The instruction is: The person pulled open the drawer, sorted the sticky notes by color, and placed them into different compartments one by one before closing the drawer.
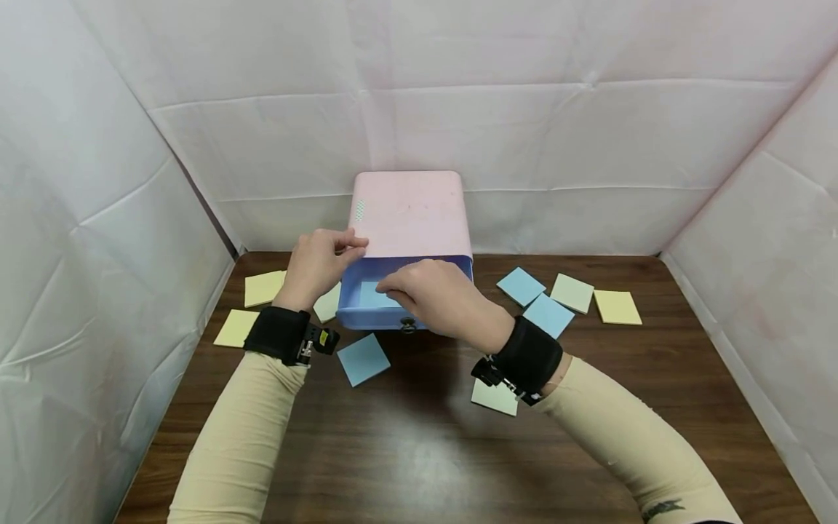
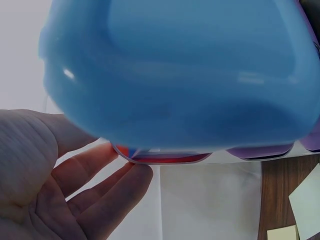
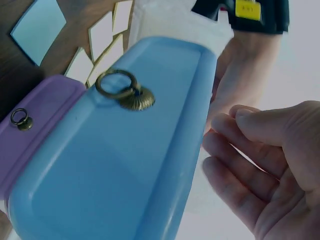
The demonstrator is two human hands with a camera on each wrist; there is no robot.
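A pink drawer cabinet stands at the back of the wooden table. Its blue drawer is pulled out, and a blue sticky note lies inside. My right hand reaches over the drawer with its fingertips on that note; in the right wrist view its fingers are loosely bent and hold nothing. My left hand rests on the cabinet's front left corner, its fingers straight beside the drawer. The drawer front carries a brass ring pull.
Sticky notes lie scattered: yellow ones at the left, a blue one before the drawer, a green one under my right wrist, blue, green and yellow ones at the right. A purple drawer sits below. White cloth walls enclose the table.
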